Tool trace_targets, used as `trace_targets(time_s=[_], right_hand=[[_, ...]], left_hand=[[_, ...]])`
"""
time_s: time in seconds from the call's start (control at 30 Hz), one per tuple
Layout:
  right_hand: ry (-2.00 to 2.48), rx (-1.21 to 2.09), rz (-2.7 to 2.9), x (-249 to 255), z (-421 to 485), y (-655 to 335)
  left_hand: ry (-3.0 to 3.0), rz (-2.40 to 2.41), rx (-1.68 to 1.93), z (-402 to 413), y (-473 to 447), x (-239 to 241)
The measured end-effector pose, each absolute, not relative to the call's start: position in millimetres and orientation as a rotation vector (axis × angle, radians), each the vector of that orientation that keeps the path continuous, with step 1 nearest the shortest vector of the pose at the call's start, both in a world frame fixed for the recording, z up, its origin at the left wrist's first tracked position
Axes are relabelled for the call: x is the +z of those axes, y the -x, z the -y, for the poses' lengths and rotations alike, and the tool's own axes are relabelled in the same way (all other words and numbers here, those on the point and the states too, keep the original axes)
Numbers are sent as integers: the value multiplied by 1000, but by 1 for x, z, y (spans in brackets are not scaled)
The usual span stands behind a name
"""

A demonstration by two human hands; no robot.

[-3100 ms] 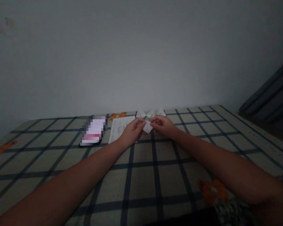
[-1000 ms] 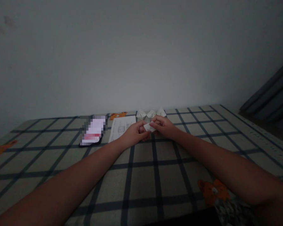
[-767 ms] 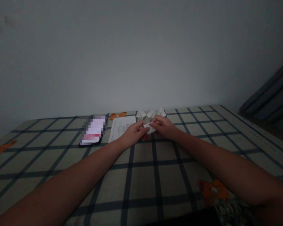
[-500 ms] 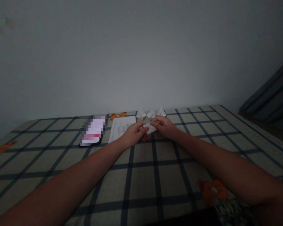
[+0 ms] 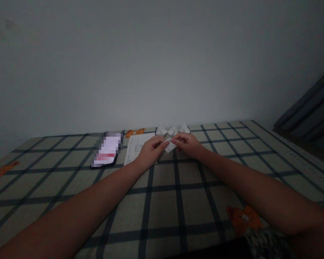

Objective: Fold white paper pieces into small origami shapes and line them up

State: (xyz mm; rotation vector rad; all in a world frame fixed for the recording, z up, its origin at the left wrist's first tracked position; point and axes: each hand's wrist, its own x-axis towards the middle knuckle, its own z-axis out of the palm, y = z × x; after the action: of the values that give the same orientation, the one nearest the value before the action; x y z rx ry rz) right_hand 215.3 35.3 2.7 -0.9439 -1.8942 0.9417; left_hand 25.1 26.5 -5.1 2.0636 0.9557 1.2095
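"What's gripped?"
"I see the left hand (image 5: 151, 149) and right hand (image 5: 188, 144) pinching a small, folded white paper piece (image 5: 170, 146)."
"Where?"
"Far side, slightly nearer than three pointed white paper shapes (image 5: 173, 130)."

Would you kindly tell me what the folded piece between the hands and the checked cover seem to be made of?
Folded piece: probably matte paper, white with straight edges and no shine. Checked cover: perhaps matte cloth, showing no glare.
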Motion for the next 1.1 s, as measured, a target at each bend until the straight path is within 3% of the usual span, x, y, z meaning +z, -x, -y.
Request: trace_targets(time_s=[1.1], right_hand=[[853,906,2076,1,-36,-216]], left_hand=[[-1920,-1058,1196,-26,-25,-9]])
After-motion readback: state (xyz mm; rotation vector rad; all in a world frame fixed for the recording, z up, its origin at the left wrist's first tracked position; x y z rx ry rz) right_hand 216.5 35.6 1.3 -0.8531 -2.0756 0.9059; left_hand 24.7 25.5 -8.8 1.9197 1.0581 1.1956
